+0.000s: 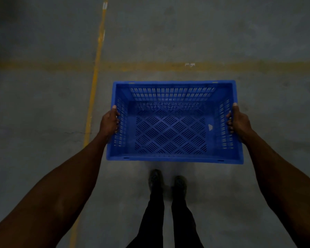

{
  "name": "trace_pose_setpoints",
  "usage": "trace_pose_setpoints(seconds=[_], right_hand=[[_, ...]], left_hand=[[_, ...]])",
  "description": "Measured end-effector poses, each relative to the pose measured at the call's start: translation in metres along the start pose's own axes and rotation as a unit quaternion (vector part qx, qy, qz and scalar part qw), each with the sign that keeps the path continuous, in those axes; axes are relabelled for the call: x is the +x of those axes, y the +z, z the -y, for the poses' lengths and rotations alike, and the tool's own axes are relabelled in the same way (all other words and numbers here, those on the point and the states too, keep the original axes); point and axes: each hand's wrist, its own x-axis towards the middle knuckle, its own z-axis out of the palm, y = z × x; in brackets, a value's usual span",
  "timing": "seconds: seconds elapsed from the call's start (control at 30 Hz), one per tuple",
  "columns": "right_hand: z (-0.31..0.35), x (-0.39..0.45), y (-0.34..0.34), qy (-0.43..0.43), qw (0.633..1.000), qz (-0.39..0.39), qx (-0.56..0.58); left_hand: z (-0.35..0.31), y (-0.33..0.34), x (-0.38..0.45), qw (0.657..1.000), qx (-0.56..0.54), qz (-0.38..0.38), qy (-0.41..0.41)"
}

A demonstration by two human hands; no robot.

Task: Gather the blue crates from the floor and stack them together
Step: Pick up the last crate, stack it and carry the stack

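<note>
One blue crate with slotted walls and a lattice floor hangs level in front of me, above the concrete floor, and it is empty. My left hand grips its left rim, thumb on top and fingers on the outer wall. My right hand holds the right rim the same way. Both arms are stretched forward. No other crate is in view.
The grey concrete floor carries a yellow line running away from me on the left and a faded yellow band crossing ahead. My legs and dark shoes stand just below the crate. The scene is dim.
</note>
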Motion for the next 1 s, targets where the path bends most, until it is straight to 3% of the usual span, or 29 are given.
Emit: trace_pose_setpoints(seconds=[0.47, 0.63, 0.83, 1.0], right_hand=[[-0.001, 0.004, 0.006, -0.031, 0.999, 0.002, -0.018], [-0.022, -0.004, 0.003, -0.074, 0.996, -0.050, -0.009], [-0.049, -0.013, -0.003, -0.104, 0.993, -0.043, -0.039], [-0.042, -0.005, -0.001, -0.140, 0.986, -0.062, -0.064]], left_hand=[[0.013, -0.010, 0.003, 1.000, 0.013, -0.011, 0.018], [0.021, -0.010, 0.000, 1.000, 0.006, -0.016, 0.020], [0.016, -0.004, 0.003, 1.000, 0.004, -0.018, 0.019], [0.015, -0.005, 0.003, 0.993, 0.060, -0.055, 0.087]])
